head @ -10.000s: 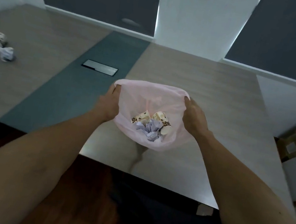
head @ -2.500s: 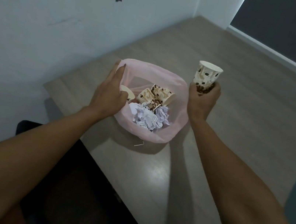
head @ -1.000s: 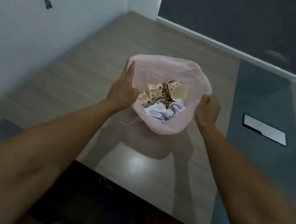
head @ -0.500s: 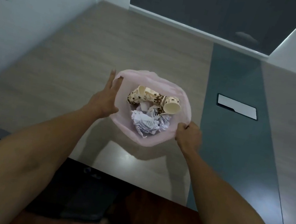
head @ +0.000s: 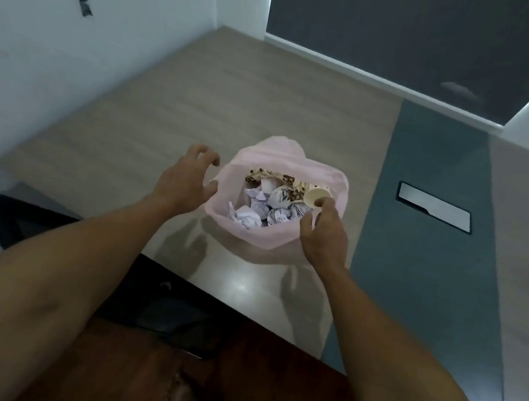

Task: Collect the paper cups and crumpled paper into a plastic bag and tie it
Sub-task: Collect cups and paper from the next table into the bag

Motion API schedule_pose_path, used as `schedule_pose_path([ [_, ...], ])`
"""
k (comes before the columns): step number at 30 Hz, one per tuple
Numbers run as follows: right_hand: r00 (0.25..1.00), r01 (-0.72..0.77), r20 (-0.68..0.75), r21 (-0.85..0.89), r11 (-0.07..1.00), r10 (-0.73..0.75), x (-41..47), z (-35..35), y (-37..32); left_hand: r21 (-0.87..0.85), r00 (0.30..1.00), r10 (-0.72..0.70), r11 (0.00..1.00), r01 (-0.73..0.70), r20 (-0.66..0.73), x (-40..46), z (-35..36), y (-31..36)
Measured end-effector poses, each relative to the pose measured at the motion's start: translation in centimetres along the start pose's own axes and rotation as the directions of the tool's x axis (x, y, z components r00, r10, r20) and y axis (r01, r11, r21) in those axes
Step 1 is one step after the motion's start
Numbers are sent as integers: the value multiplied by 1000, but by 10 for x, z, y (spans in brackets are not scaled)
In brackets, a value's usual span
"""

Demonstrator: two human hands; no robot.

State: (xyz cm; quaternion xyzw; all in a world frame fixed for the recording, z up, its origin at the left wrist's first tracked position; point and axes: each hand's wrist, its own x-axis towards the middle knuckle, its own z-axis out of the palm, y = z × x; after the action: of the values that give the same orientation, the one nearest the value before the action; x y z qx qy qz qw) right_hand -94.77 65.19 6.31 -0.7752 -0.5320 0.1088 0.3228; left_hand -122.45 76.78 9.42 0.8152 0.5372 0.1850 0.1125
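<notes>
Pink plastic bag [head: 271, 236] at frame centre, standing on the wooden table [head: 173, 109] with mouth agape, holding spotted paper cups [head: 280, 182] above balls of crumpled paper [head: 254, 212]. Left hand [head: 186, 181] just beside the bag's left rim, fingers spread and loosely curled, grasping nothing. Right hand [head: 323, 234] pinching the right rim.

The room is dim and the light has a cool, grey-blue tone. A bright strip of light shows at the edge of the dark window blind [head: 421, 34]. On the table [head: 271, 104], just below the two hands, lies a glare spot — soft shadows beside it. The picture is slightly soft, and straight lines bend at the edges.
</notes>
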Motion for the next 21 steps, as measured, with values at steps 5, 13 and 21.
schedule_pose_path([
  [5,977,110,178,67,992,-120,-28,20,-16,80,985,-172,982,169,30,-55,-22,-10],
  [13,790,286,558,31,958,-254,-90,64,-26,206,897,-438,874,440,-56,-161,-45,-62],
  [21,459,446,868,-44,894,-186,-133,96,-32,194,765,-597,743,641,-242,-213,-50,-94],
])
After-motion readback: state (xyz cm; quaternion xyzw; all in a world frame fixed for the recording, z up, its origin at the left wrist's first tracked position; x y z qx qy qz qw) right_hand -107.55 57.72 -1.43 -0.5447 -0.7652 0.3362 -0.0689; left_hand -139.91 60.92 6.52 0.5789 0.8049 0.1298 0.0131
